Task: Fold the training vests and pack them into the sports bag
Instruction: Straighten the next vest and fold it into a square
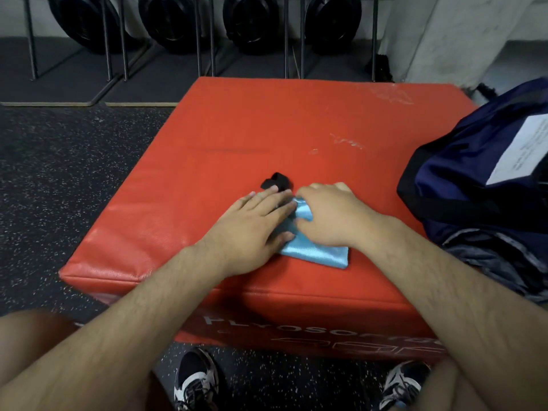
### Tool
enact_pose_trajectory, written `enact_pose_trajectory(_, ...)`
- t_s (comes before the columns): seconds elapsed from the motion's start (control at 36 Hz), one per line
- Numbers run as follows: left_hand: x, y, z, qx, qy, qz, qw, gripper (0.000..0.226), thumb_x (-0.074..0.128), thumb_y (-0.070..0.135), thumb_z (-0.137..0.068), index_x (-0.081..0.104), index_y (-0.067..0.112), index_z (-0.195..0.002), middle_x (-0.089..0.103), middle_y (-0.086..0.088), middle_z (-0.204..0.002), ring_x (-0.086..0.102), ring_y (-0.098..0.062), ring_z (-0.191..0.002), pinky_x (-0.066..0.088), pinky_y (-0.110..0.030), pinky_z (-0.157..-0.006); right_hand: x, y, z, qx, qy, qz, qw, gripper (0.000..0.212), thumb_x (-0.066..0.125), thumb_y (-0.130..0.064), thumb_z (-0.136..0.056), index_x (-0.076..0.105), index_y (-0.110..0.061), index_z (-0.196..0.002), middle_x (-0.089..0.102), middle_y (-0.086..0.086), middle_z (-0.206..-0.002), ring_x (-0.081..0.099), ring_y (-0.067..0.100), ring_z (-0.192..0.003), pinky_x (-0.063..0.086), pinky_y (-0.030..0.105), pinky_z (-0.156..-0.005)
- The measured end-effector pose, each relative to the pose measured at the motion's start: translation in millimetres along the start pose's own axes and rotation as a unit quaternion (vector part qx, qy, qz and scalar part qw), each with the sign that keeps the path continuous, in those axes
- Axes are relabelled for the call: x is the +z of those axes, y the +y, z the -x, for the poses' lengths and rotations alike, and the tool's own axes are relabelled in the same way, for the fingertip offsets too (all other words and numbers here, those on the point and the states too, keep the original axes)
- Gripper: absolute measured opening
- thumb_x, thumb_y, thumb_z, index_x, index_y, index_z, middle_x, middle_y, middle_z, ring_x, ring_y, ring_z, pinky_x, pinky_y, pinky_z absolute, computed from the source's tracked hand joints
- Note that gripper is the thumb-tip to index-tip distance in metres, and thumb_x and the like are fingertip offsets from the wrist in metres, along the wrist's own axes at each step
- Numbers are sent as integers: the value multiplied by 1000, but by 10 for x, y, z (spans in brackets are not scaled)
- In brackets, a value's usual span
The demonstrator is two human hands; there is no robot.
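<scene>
A light blue training vest (318, 253), folded into a small bundle, lies on the red padded box (237, 137) near its front edge. A black strap (277, 180) sticks out at the bundle's far end. My left hand (258, 218) lies flat on the left part of the vest, fingers straight. My right hand (329, 215) rests on the right part with its fingers curled round a fold of the blue fabric. The navy sports bag (474, 173) stands open at the right edge of the box, with grey fabric (498, 259) showing inside.
A white paper label (522, 149) sits on the bag. Black weight plates (252, 22) stand in a rack on the floor behind the box. Speckled black rubber floor (59, 173) lies to the left. My shoes (195, 381) are below the box's front.
</scene>
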State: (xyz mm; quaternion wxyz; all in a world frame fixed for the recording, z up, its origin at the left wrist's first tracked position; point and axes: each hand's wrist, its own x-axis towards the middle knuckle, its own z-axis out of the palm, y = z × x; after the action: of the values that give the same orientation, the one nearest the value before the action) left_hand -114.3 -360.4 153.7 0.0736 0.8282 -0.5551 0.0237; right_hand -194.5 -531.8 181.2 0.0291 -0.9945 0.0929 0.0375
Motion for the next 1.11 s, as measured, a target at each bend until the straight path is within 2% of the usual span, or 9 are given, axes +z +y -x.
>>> enact_pose_trajectory(0.17, -53, 35, 56, -131, 81, 32, 988, 74, 58, 62, -84, 37, 30, -147, 36, -3, -147, 40, -29, -128, 43, -44, -99, -89, -9, -4, 108, -105, -160, 975, 27, 63, -37, -85, 51, -17, -73, 57, 0, -75, 56, 21, -70, 42, 32, -63)
enact_pose_trajectory(0.36, -95, 158, 78, -310, 68, 252, 914, 103, 68, 61, -79, 5, 32, -156, 43, -8, -130, 45, -30, -127, 37, -40, -105, -84, -19, 23, 97, -70, -326, 938, 25, 53, -31, -84, 63, -8, -81, 60, 1, -72, 57, 20, -66, 42, 32, -60)
enact_pose_trajectory(0.47, -253, 251, 52, -311, 97, 460, 826, 101, 70, 47, -85, -3, 38, -154, 57, 14, -65, 57, 2, -58, 42, -12, -56, -205, -32, 118, 65, -21, -497, 865, 24, 58, -30, -83, 65, -8, -91, 66, 1, -79, 62, 16, -71, 47, 33, -66)
enact_pose_trajectory(0.53, -321, 334, 30, -298, 102, 565, 763, 97, 70, 35, -89, -2, 40, -153, 68, 15, -71, 64, 3, -63, 43, -8, -57, -251, -39, 173, 58, 29, -547, 834, 7, 60, -17, -92, 67, -15, -92, 70, -1, -85, 64, 12, -76, 50, 30, -69)
enact_pose_trajectory(0.61, -373, 426, -12, -241, 130, 673, 687, 93, 70, 13, -89, 10, 47, -150, 74, -8, -108, 72, -22, -95, 57, -31, -77, -279, -36, 225, 108, 120, -577, 801, 19, 68, -22, -88, 57, -23, -105, 71, -3, -97, 69, 11, -86, 58, 33, -81)
enact_pose_trajectory(0.69, -468, 482, -59, -216, 174, 682, 677, 78, 70, 2, -87, 34, 50, -137, 70, -13, -112, 70, -31, -100, 57, -45, -85, -349, -12, 309, 143, 204, -612, 750, 43, 75, -27, -83, 38, -34, -104, 71, 9, -96, 70, 18, -78, 57, 39, -76)
enact_pose_trajectory(0.81, -599, 538, -106, -191, 176, 681, 685, 50, 64, -3, -88, 60, 35, -120, 68, -8, -115, 68, -26, -101, 57, -39, -82, -550, 40, 536, 80, 210, -621, 751, 44, 71, -12, -87, 36, -35, -99, 72, 21, -93, 66, 21, -67, 53, 36, -63)
enact_pose_trajectory(0.97, -845, 676, -118, -134, 117, 683, 708, 51, 55, -9, -89, 65, 28, -124, 70, -3, -118, 67, -22, -103, 54, -37, -89, -707, 138, 773, 19, 101, -668, 737, 43, 74, -2, -81, 67, -30, -113, 66, 0, -122, 65, 16, -110, 51, 39, -101)
enact_pose_trajectory(1.11, -1072, 794, -198, -110, 98, 678, 720, 52, 57, -9, -89, 63, 26, -127, 68, -4, -122, 66, -26, -107, 54, -38, -89, -830, 212, 939, 15, 119, -694, 710, 53, 75, -3, -80, 66, -30, -125, 66, -4, -127, 63, 11, -115, 48, 37, -106)
